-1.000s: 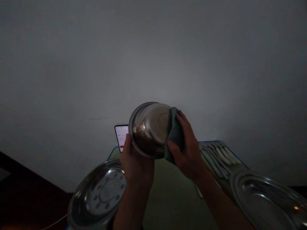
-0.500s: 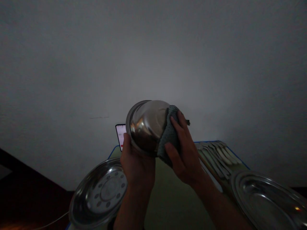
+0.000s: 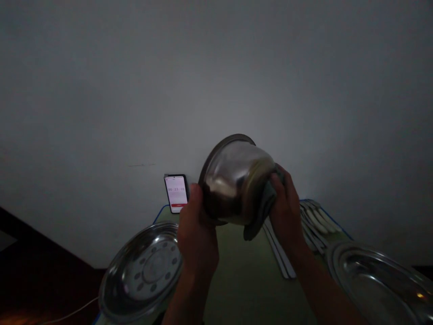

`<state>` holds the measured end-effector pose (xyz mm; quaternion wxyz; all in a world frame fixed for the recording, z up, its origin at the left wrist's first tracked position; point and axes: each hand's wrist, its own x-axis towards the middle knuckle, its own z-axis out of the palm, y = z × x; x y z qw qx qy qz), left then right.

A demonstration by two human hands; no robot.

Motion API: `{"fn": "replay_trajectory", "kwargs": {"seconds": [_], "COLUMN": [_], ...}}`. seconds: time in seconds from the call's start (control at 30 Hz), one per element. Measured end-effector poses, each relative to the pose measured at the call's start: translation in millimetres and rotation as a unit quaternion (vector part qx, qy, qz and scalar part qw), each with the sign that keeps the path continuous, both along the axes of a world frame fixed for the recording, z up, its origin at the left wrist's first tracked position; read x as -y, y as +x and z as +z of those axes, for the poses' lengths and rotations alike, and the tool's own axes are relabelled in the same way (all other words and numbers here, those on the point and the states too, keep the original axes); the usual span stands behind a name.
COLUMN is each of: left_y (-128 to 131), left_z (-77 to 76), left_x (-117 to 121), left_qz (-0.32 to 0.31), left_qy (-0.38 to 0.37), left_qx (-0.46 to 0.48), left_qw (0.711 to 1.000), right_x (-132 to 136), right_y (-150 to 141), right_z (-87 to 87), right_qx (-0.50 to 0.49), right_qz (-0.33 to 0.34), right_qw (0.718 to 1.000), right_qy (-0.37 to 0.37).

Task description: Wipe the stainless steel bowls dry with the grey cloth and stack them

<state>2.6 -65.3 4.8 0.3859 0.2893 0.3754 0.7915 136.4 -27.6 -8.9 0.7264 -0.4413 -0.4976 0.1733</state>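
A shiny metal bowl [image 3: 233, 183] is held up above the table, tilted with its rim to the left and its base to the right. My left hand [image 3: 199, 234] grips the bowl at its rim, thumb on the near outer side; the other fingers are hidden behind it. My right hand [image 3: 286, 203] is closed on a grey-green cloth [image 3: 264, 210], which lies against the bowl's base. Part of the cloth hangs below the fingers. The inside of the bowl is turned away from me.
A metal basin with holes or dots in its base [image 3: 111, 293] sits at left; an oval metal dish [image 3: 368, 280] at right. Several utensils [image 3: 316, 216] lie behind the dish. A phone [image 3: 176, 194] showing a timer leans against the wall [image 3: 216, 81]. The table [image 3: 243, 284] is green.
The bowl and both hands have shifted right, uncovering the phone. The bowl has tilted more onto its side. My right hand and the cloth have moved around its base.
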Motion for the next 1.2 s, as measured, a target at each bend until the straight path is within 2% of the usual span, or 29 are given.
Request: {"fn": "replay_trajectory", "kwargs": {"seconds": [0.1, 0.17, 0.2, 0.27, 0.3, 0.33, 0.4, 0.47, 0.57, 0.67, 0.73, 0.8, 0.93, 1.03, 1.13, 1.2], "left_y": [-4.3, -1.4, 1.3, 7.3, 9.7, 11.2, 11.6, 9.3, 5.5, 4.6, 5.5, 7.2, 9.9, 8.8, 6.5, 5.5], "left_z": [-10.0, -8.4, -4.8, 6.0, 12.0, 17.3, 24.5, 26.5, 24.0, 21.7, 21.4, 21.7, 21.6, 20.1, 17.8, 16.1], "left_x": [3.6, 4.1, 3.8, 2.6, 1.9, 1.1, -0.7, -2.7, -5.2, -5.6, -4.9, -4.4, -4.7, -4.3, -1.9, -0.2], "left_qz": [0.092, 0.101, 0.086, 0.016, -0.056, -0.085, -0.116, -0.116, -0.115, -0.123, -0.129, -0.136, -0.132, -0.097, -0.074, -0.079], "left_qy": [0.011, 0.023, 0.03, 0.042, 0.051, 0.061, 0.065, 0.056, 0.051, 0.048, 0.042, 0.038, 0.035, 0.017, -0.042, -0.079], "left_qx": [-0.114, -0.121, -0.104, 0.009, 0.061, 0.101, 0.149, 0.177, 0.2, 0.204, 0.199, 0.194, 0.169, 0.094, 0.005, -0.061], "left_qw": [0.989, 0.987, 0.99, 0.999, 0.995, 0.989, 0.98, 0.976, 0.972, 0.97, 0.971, 0.971, 0.976, 0.991, 0.996, 0.992], "right_x": [1.4, 3.3, 3.8, 3.6, 3.0, 2.3, 1.2, 1.3, 3.9, 5.4, 4.7, 2.8, -2.9, -8.2, -10.6, -8.5], "right_y": [1.8, 0.1, -0.8, -1.5, -1.0, 0.3, 4.3, 9.0, 13.7, 12.5, 8.6, 3.8, 0.1, 6.3, 15.7, 19.9], "right_z": [3.2, 3.8, 3.4, 1.2, -0.3, -1.9, -4.2, -4.7, -2.3, -0.1, -0.4, -1.5, -3.7, -4.6, -3.6, -1.2], "right_qx": [-0.016, -0.024, -0.034, -0.061, -0.069, -0.063, -0.006, 0.087, 0.201, 0.245, 0.224, 0.164, 0.067, 0.026, -0.009, 0.005], "right_qz": [-0.006, 0.002, 0.016, 0.06, 0.081, 0.097, 0.113, 0.122, 0.117, 0.083, 0.058, 0.024, -0.049, -0.052, -0.04, -0.053], "right_qw": [1.0, 0.999, 0.997, 0.989, 0.984, 0.979, 0.975, 0.968, 0.953, 0.947, 0.953, 0.969, 0.992, 0.998, 0.999, 0.998], "right_qy": [0.012, 0.043, 0.066, 0.12, 0.146, 0.167, 0.193, 0.202, 0.193, 0.191, 0.194, 0.181, 0.092, 0.039, 0.025, 0.024]}}
